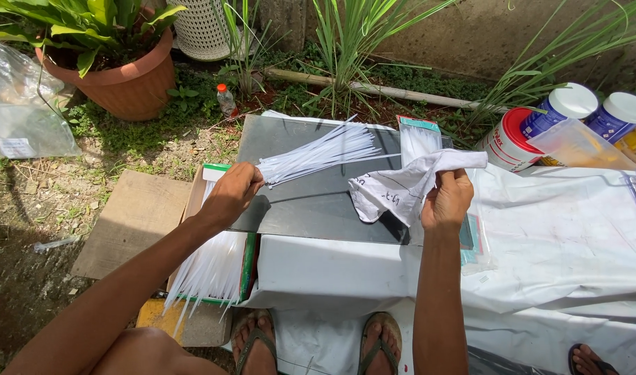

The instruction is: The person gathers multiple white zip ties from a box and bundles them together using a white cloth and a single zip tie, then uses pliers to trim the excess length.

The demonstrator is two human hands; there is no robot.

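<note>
My left hand [231, 193] grips a bundle of thin white plastic strips [318, 153] by one end; the strips fan out to the right over a dark grey board [311, 201]. My right hand [448, 198] holds up a crumpled white plastic bag [401, 184] with handwriting on it, just right of the strip tips. Behind the bag lies a clear packet of more white strips [418, 139] with a teal header. Below my left arm a green-edged box holds a large heap of white strips [213, 267].
White sheeting [554, 243] covers the surface to the right, with a red-and-white tub [505, 139] and two white-capped blue jars [564, 107] at its far edge. A terracotta plant pot [127, 73], small bottle [225, 99] and clear bags [22, 104] lie on the ground. My sandalled feet [318, 344] are below.
</note>
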